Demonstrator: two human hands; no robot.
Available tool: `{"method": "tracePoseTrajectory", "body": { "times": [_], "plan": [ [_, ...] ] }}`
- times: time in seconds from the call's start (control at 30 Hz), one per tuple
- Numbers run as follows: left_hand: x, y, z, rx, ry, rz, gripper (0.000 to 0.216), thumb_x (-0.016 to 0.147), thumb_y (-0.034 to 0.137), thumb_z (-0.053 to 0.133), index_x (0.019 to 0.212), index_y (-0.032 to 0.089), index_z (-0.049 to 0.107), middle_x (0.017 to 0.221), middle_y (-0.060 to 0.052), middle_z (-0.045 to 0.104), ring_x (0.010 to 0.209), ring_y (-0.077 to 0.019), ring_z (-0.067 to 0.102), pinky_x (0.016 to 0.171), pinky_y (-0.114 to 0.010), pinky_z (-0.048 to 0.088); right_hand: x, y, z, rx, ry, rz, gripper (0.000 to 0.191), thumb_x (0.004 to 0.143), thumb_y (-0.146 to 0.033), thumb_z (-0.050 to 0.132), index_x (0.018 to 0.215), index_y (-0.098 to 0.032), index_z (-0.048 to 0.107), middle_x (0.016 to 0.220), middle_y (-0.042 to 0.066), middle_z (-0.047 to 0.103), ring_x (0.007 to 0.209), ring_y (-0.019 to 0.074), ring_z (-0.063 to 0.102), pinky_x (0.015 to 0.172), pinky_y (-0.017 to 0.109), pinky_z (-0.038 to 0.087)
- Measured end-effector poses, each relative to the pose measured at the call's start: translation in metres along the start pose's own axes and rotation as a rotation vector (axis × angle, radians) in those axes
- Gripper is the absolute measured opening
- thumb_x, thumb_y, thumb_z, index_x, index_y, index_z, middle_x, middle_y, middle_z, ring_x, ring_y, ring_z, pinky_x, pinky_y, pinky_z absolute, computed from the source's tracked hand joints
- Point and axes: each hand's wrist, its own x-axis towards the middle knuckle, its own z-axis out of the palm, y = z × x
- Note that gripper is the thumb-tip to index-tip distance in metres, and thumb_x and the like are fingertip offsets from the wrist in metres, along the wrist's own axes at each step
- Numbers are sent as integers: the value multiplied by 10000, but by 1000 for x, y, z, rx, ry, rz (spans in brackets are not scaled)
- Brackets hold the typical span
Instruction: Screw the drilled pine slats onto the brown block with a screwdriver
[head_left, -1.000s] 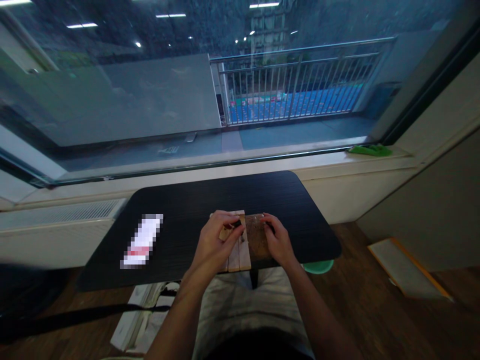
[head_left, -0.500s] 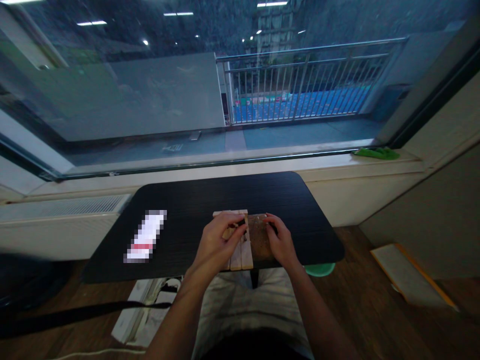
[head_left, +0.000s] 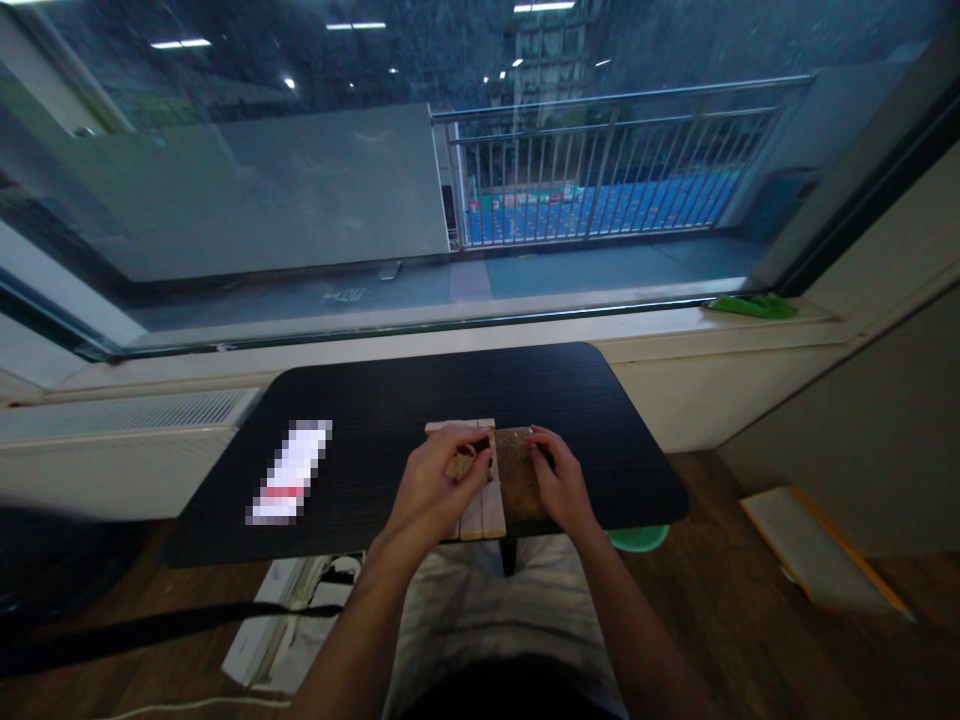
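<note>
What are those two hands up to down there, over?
Left hand over pale wooden slats, grip unclear. Right hand at right edge of brown piece. Pixelated white item off to the left on black table, apart from both.

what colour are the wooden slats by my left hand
Pale beige; the slats show best in the head view, the only one.
</note>
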Motion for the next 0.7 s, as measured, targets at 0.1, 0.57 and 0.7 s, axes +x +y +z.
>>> {"method": "tracePoseTrajectory", "body": {
  "times": [0.1,0.57,0.7],
  "plan": [
    [0,0,-1,13,-8,-20,184,866,158,642,1032,198,713,988,-59,788,894,-188,752,819,-305,605,0,-1,0,-4,2,-1,171,874,-240,523,945,-248,678,1188,92,717,1170,258,643,1064,475,480],
    [0,3,-3,15,-39,-41,228,874,147,599,1068,201,706,1032,-59,794,952,-198,761,874,-322,609,0,-1,1,-7,2,2,179,871,-238,517,946,-246,679,1192,94,715,1175,259,642,1070,474,479],
    [1,2,-2,25,-62,-48,259,867,135,588,1086,207,706,1049,-56,793,958,-201,760,875,-328,608,0,-1,1,-8,1,1,179,871,-240,518,944,-250,681,1183,93,719,1171,260,642,1071,476,478]
  ]
}}
